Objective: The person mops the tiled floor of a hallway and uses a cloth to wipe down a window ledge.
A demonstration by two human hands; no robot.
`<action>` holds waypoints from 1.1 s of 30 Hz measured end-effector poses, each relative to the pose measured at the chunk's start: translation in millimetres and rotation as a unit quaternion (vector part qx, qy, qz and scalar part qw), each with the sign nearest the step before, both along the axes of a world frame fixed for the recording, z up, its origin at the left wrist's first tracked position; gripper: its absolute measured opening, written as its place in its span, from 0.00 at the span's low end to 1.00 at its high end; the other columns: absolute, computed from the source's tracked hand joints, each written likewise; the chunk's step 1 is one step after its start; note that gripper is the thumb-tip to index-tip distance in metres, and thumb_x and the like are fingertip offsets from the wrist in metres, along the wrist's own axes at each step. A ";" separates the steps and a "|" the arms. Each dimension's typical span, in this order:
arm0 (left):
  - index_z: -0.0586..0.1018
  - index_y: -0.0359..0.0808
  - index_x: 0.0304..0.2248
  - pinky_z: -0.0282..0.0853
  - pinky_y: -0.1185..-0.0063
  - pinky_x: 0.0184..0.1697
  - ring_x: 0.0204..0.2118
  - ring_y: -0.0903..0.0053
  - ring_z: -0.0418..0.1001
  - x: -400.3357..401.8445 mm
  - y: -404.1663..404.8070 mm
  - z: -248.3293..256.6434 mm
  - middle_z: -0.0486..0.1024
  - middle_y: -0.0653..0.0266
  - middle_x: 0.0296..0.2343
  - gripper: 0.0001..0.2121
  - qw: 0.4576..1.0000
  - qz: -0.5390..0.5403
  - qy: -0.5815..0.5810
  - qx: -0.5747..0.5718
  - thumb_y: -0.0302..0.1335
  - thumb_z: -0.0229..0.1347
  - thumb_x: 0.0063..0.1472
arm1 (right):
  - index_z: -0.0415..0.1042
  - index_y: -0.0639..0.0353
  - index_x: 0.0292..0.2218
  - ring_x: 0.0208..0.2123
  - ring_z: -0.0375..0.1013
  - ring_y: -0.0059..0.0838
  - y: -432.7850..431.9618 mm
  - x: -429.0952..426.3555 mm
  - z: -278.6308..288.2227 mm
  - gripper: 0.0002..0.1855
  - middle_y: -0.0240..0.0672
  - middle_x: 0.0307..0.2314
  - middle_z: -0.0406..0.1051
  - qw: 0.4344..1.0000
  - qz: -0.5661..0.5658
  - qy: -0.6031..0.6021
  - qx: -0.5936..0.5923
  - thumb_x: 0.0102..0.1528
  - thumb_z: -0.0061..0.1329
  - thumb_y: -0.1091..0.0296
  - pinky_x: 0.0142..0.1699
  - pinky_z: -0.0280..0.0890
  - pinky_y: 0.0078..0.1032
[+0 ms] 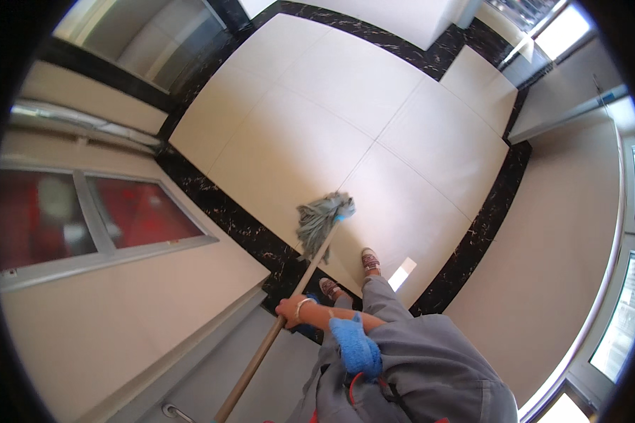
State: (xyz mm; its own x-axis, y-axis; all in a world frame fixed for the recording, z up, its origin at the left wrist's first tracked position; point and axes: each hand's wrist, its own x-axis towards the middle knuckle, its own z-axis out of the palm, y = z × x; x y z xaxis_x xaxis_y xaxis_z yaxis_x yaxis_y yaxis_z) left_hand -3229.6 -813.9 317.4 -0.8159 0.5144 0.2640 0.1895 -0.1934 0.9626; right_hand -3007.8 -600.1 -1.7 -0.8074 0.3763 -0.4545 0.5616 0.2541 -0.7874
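My right hand (292,312), with a pale bracelet at its wrist, is wrapped around the wooden handle (259,351) of a string mop. The handle slants from the lower left up to the mop head (320,217). Grey strands of the head lie spread on the pale tiled floor (370,111), by a light-blue socket. My left hand is out of view. A blue fluffy cloth (355,346) hangs at the front of my grey clothing, beside my right forearm. My shoes (370,260) stand close behind the mop head.
A black marble border (460,269) frames the floor. On the left wall is a metal-framed glass panel (143,211) with red behind it, and a pipe-like rail (84,122) near it. A metal handle (177,412) sits at lower left. Windows (616,317) line the right.
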 end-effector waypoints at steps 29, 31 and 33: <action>0.69 0.34 0.16 0.68 0.69 0.40 0.30 0.63 0.75 251.8 293.1 -40.0 0.73 0.60 0.21 0.06 0.531 -0.846 0.019 -0.043 0.22 0.54 0.45 | 0.70 0.52 0.33 0.39 0.69 0.44 -85.4 297.6 -77.7 0.18 0.39 0.38 0.66 0.594 -0.769 -0.155 0.179 0.40 0.60 0.61 0.43 0.66 0.35; 0.69 0.34 0.16 0.68 0.69 0.41 0.30 0.63 0.76 219.5 297.3 -35.6 0.74 0.60 0.22 0.06 0.551 -0.833 0.039 -0.030 0.22 0.55 0.44 | 0.70 0.52 0.34 0.39 0.68 0.44 -43.1 278.2 -72.4 0.18 0.39 0.38 0.65 0.606 -0.767 -0.128 0.168 0.41 0.60 0.61 0.43 0.66 0.35; 0.68 0.35 0.16 0.68 0.70 0.37 0.27 0.65 0.74 190.0 298.2 -31.0 0.72 0.60 0.19 0.08 0.586 -0.806 0.081 -0.013 0.24 0.53 0.48 | 0.70 0.52 0.35 0.40 0.68 0.43 2.7 254.5 -67.4 0.18 0.38 0.40 0.65 0.640 -0.746 -0.118 0.142 0.41 0.60 0.61 0.44 0.66 0.35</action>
State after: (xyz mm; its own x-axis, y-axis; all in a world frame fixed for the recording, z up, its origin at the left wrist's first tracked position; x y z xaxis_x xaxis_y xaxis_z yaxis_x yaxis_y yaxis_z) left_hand -3039.6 -515.7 286.4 0.7709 0.5876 0.2459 -0.1302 -0.2326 0.9638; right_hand -2753.3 -597.3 -69.1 0.6258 0.7420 -0.2404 0.4399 -0.5903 -0.6767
